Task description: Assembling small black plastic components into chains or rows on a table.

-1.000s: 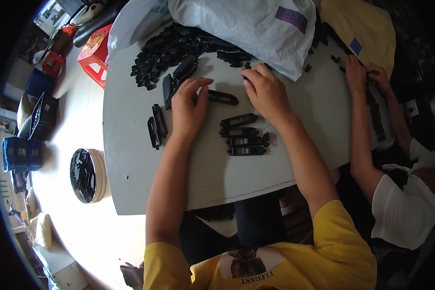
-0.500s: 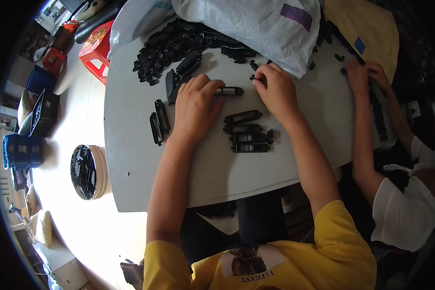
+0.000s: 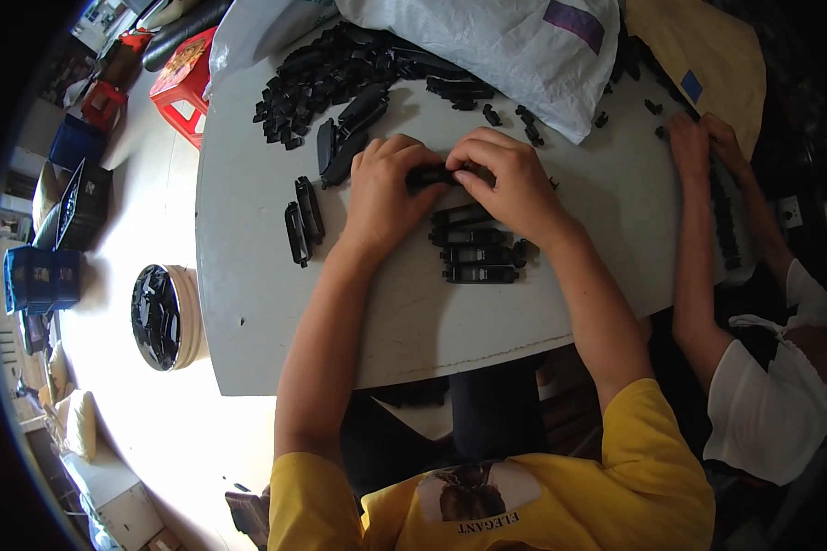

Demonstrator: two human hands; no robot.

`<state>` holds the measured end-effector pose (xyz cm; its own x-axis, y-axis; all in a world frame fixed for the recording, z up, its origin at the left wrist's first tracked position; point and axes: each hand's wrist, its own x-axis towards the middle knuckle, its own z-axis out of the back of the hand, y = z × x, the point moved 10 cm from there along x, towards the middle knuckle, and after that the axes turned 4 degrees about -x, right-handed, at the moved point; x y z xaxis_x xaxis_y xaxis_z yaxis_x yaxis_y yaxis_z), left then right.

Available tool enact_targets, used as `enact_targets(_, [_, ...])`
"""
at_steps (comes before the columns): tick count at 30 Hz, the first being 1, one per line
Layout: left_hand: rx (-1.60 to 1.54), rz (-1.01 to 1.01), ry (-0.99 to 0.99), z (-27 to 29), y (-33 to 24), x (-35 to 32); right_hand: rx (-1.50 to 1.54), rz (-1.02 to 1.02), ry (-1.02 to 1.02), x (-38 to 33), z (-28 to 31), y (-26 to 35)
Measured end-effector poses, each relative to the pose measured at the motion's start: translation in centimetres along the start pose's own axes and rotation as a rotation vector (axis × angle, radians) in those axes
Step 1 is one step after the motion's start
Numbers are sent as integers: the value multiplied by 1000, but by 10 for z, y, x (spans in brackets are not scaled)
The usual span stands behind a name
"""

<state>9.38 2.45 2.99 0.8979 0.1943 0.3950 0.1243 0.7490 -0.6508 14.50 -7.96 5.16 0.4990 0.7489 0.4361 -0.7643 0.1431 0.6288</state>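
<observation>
My left hand is closed around a narrow black plastic housing, held just above the table. My right hand pinches at the housing's right end; a small black piece is at its fingertips, mostly hidden by the fingers. Below the hands lies a stack-like row of similar black housings, side by side, with a small piece at its right end. Two more long housings lie left of my left forearm. Beyond my left hand rest larger black parts.
A heap of small black pieces covers the far left of the table. A white sack lies at the back, with loose pieces before it. At the right, a co-worker's hands work near a brown bag. A bucket stands left.
My right hand has moved left from the loose pieces to the end of the housing in my left hand, so the two hands now meet. The view has shifted slightly.
</observation>
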Motion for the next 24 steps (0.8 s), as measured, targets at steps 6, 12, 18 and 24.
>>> enact_targets(6, [-10, -5, 35, 0, -1, -2, -197, 218, -54, -2, 6, 24])
enact_targets(12, [-143, -71, 129, -8, -12, -2, 31, -177, 98, -1, 2, -7])
enact_targets(18, [-298, -55, 213, -12, -17, -3, 26, -259, 194, -3, -5, -8])
enact_targets(24, [-281, -35, 227, -15, -20, -5, -88, -153, 191, 0, -6, 0])
